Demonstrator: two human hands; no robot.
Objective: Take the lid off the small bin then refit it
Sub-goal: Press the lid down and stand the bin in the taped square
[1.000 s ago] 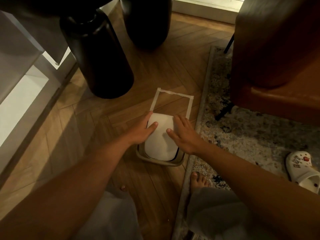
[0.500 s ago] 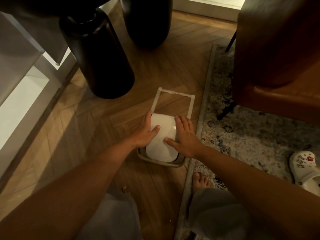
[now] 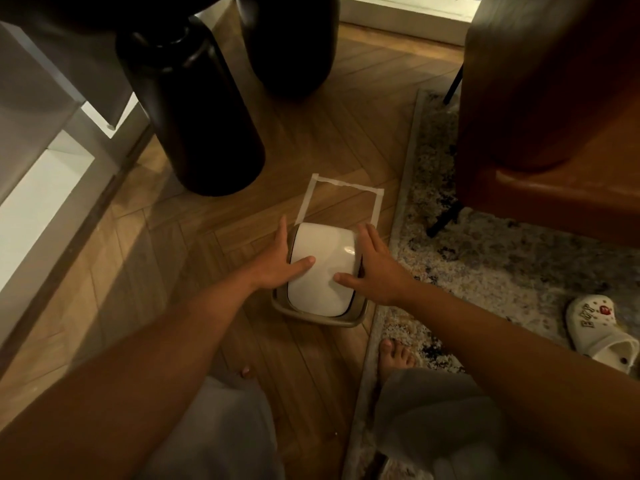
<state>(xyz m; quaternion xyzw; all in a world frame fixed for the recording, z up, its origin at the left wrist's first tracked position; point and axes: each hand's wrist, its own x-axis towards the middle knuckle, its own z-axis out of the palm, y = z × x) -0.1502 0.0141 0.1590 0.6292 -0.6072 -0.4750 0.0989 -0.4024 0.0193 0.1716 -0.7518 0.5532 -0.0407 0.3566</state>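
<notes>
A small bin (image 3: 320, 318) with a grey-beige rim stands on the wooden floor, topped by a white domed lid (image 3: 322, 268). My left hand (image 3: 277, 263) holds the lid's left side, thumb lying on top. My right hand (image 3: 375, 268) holds the right side, thumb also on top. The lid sits tilted in the rim, with a dark gap showing along its right edge. The bin's body is hidden under the lid and my hands.
A white tape outline (image 3: 341, 199) marks the floor just beyond the bin. Two tall black vases (image 3: 194, 109) stand at the back left. A brown armchair (image 3: 554, 109) and patterned rug (image 3: 502, 271) lie right, with a white clog (image 3: 599, 334). My bare foot (image 3: 396, 355) is near the bin.
Both hands slid outward from the top of the lid to its left and right sides. The lid has tipped slightly and now shows a dark gap on the right.
</notes>
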